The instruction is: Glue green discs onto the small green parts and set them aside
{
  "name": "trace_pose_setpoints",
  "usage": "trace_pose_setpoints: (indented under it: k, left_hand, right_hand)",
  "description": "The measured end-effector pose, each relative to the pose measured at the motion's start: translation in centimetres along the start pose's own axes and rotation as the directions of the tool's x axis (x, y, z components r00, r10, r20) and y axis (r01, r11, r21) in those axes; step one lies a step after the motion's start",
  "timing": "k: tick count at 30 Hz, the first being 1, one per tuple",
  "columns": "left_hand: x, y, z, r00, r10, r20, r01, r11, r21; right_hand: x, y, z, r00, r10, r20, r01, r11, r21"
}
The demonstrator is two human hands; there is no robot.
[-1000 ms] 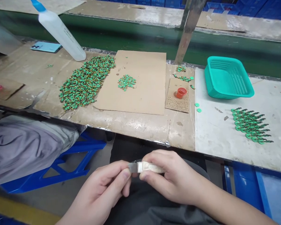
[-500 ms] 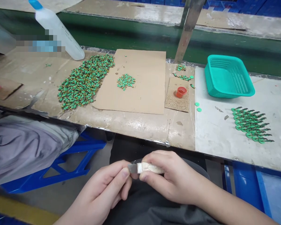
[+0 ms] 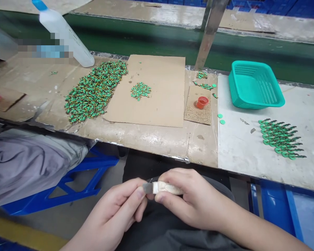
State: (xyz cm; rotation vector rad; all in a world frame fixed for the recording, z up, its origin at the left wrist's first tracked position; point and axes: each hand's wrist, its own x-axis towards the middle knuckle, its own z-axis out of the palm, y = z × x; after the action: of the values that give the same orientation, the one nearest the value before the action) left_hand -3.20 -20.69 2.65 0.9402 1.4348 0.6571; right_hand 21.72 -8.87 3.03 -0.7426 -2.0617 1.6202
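Beside the workbench (image 3: 143,137), right hand (image 3: 191,197) grips a knife (image 3: 155,187); left hand (image 3: 120,205) pinched closed at its tip.

Along our bench (image 3: 146,137) we see a heap of small pieces (image 3: 94,92), a cardboard sheet (image 3: 170,96), a bottle (image 3: 65,36) — and, on its white stretch, a green basket (image 3: 259,89) near rowed green pieces (image 3: 273,136).

Left hand (image 3: 120,205) and right hand (image 3: 191,198) pinch close together, hidden fingers seemingly curled.

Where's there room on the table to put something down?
On the cardboard sheet, right of its small green pile; also the table strip in front of that sheet. It's crowded at the big green pile along its left side.
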Motion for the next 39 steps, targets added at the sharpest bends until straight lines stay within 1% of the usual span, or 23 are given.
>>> trace_pose_setpoints:
  k: [2,5,6,7,11,13,15,17,19,20,21,24,26,29,33,35,39]
  left_hand:
    - [0.1,0.3,0.0,1.0,0.02,-0.016,-0.02,0.999,0.028]
    - [0.3,0.8,0.1,0.998,0.048,-0.042,-0.046,0.997,0.058]
    - [0.4,1.0,0.2,0.997,0.059,-0.044,-0.057,0.996,0.063]
    - [0.5,1.2,0.3,0.996,0.07,-0.048,-0.067,0.996,0.066]
    - [0.6,1.3,0.4,0.993,0.09,-0.072,-0.084,0.993,0.088]
    - [0.5,1.4,0.3,0.99,0.109,-0.085,-0.099,0.988,0.115]
    - [0.3,1.5,0.2,0.986,0.14,-0.091,-0.127,0.982,0.142]
    - [0.1,1.7,0.1,0.981,0.166,-0.098,-0.149,0.976,0.16]
    - [0.1,1.6,0.1,0.981,0.168,-0.099,-0.15,0.974,0.17]
    - [0.1,1.5,0.0,0.981,0.165,-0.102,-0.146,0.974,0.171]
    - [0.1,1.4,0.0,0.982,0.159,-0.103,-0.141,0.975,0.17]
    - [0.3,0.6,0.0,0.982,0.148,-0.118,-0.129,0.98,0.154]
    - [0.3,0.1,-0.1,0.982,0.142,-0.121,-0.125,0.982,0.14]
    - [0.2,-0.4,-0.1,0.987,0.112,-0.113,-0.098,0.988,0.123]
    - [0.1,-0.2,-0.1,0.99,0.106,-0.095,-0.095,0.988,0.118]
    - [0.2,0.1,0.1,0.989,0.114,-0.093,-0.102,0.987,0.122]
    - [0.4,0.5,0.2,0.986,0.135,-0.099,-0.121,0.983,0.137]
  right_hand:
    - [0.0,0.1,-0.1,0.999,-0.014,-0.028,0.013,1.0,-0.024]
    - [0.0,0.2,-0.2,0.987,-0.014,-0.159,0.005,0.998,-0.055]
    - [-0.1,0.2,-0.2,0.982,-0.018,-0.187,0.009,0.999,-0.048]
    - [-0.1,0.1,-0.2,0.982,-0.024,-0.189,0.018,0.999,-0.034]
    - [-0.2,-0.1,-0.1,0.998,-0.032,-0.06,0.033,0.999,0.011]
    - [-0.2,-0.1,-0.1,0.999,-0.024,-0.04,0.025,1.0,0.008]
    - [-0.1,0.0,-0.2,0.999,-0.029,-0.046,0.029,1.0,0.006]
    - [0.1,0.1,-0.3,0.994,-0.008,-0.109,0.008,1.0,0.005]
    - [0.2,0.2,-0.5,0.98,0.035,-0.198,-0.033,0.999,0.015]
    - [0.3,0.2,-0.6,0.973,0.053,-0.223,-0.048,0.999,0.026]
    - [0.3,0.2,-0.6,0.973,0.068,-0.22,-0.059,0.997,0.045]
    - [0.1,0.0,-0.6,0.99,0.102,-0.1,-0.087,0.986,0.144]
    - [0.0,0.0,-0.5,0.991,0.126,-0.039,-0.116,0.971,0.207]
    - [-0.1,0.1,-0.6,0.989,0.151,-0.008,-0.144,0.959,0.246]
    - [0.0,0.2,-0.7,0.976,0.207,0.072,-0.219,0.93,0.296]
    - [0.1,0.1,-0.7,0.976,0.198,0.088,-0.215,0.927,0.306]
    - [0.2,0.0,-0.5,0.98,0.191,0.062,-0.2,0.939,0.279]
